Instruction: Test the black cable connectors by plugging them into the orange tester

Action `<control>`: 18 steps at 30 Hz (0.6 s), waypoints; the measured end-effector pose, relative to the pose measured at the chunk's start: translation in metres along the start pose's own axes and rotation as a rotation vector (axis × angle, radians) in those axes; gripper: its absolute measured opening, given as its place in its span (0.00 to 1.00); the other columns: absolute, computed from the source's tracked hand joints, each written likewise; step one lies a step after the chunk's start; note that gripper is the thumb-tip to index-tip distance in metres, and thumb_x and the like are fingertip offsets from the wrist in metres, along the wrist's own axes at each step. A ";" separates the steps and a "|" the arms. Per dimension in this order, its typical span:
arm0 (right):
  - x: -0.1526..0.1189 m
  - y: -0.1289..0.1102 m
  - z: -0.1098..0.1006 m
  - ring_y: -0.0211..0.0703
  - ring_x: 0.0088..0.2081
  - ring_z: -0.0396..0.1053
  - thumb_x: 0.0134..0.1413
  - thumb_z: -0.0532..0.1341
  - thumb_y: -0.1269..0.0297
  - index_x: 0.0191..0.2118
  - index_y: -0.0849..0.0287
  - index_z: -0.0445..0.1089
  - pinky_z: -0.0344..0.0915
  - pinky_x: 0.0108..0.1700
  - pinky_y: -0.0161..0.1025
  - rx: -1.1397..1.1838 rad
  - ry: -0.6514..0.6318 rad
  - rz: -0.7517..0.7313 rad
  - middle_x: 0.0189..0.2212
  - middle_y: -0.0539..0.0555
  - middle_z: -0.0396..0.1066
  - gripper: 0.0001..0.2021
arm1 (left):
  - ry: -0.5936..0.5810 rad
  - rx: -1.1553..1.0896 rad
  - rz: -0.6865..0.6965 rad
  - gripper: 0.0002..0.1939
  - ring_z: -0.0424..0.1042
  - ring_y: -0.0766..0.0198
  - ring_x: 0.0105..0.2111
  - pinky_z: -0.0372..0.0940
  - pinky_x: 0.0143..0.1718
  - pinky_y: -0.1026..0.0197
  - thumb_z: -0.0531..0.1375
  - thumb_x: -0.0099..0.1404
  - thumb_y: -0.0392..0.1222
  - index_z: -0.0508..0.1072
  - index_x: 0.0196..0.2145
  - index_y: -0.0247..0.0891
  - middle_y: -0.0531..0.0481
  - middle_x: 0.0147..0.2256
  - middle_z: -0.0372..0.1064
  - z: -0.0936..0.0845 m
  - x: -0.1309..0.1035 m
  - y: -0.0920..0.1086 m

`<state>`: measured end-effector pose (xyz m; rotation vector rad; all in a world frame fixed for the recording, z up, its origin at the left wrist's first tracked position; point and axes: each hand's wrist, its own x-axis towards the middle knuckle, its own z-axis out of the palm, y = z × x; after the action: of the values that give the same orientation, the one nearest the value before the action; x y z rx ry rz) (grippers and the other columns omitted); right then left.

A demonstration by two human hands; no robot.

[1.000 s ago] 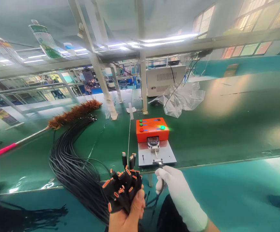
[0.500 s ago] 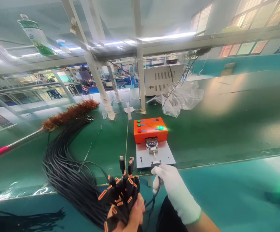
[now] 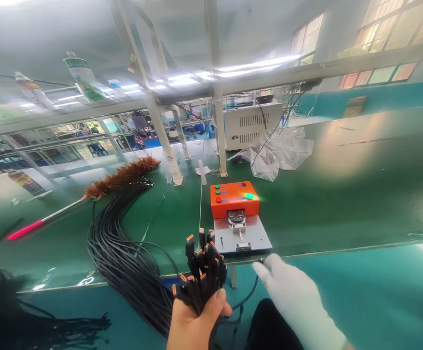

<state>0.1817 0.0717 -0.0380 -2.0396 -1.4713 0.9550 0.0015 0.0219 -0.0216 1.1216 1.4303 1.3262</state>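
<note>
My bare left hand (image 3: 199, 316) is wrapped round a bunch of black USB cables (image 3: 206, 262), their plugs with orange-rimmed ends fanning upward. The cables' long tails (image 3: 124, 253) sweep left over the table edge and onto the green top. My right hand (image 3: 291, 287), in a white glove, is closed on a single black cable (image 3: 250, 294) that loops down toward the left hand; its plug end is hidden by the fingers. Just beyond that hand stands an orange tester box (image 3: 235, 206) with a lit green button, a digital gauge (image 3: 236, 218) and a metal plate (image 3: 226, 245) bearing a small block.
A brown feather duster (image 3: 124, 177) with a pink handle lies at the left. White frame posts (image 3: 219, 121) rise from the table behind the tester. Farther back are crumpled clear plastic (image 3: 280, 153) and a grey metal cabinet (image 3: 246, 129). More black cables (image 3: 51, 321) hang at the lower left.
My right hand has moved right and slightly back, away from the block on the plate, with the cable in it. The left hand's bunch has shifted right and turned more upright. The view has shifted.
</note>
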 end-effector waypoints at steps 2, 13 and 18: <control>-0.012 -0.003 -0.009 0.57 0.29 0.69 0.54 0.53 0.50 0.43 0.58 0.69 0.61 0.33 0.50 0.004 0.129 -0.081 0.21 0.56 0.69 0.19 | -0.010 -0.064 -0.040 0.15 0.68 0.60 0.24 0.61 0.30 0.61 0.66 0.53 0.50 0.76 0.17 0.38 0.50 0.17 0.72 0.002 0.000 0.002; -0.036 -0.032 0.031 0.47 0.38 0.71 0.54 0.57 0.55 0.28 0.59 0.70 0.66 0.42 0.39 0.992 -0.076 -0.234 0.33 0.57 0.75 0.13 | 0.215 -0.074 0.086 0.17 0.74 0.53 0.37 0.66 0.43 0.59 0.70 0.46 0.55 0.82 0.28 0.41 0.48 0.32 0.79 0.017 -0.004 -0.002; -0.014 -0.014 0.026 0.40 0.21 0.68 0.55 0.54 0.58 0.25 0.59 0.65 0.63 0.29 0.35 0.912 -0.066 -0.087 0.15 0.51 0.70 0.13 | 0.084 -0.196 0.049 0.16 0.61 0.68 0.14 0.58 0.18 0.65 0.67 0.52 0.56 0.78 0.28 0.39 0.56 0.15 0.66 0.014 -0.005 -0.010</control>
<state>0.1508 0.0625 -0.0410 -1.2694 -0.8709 1.3384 0.0153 0.0203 -0.0328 0.9872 1.3065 1.5283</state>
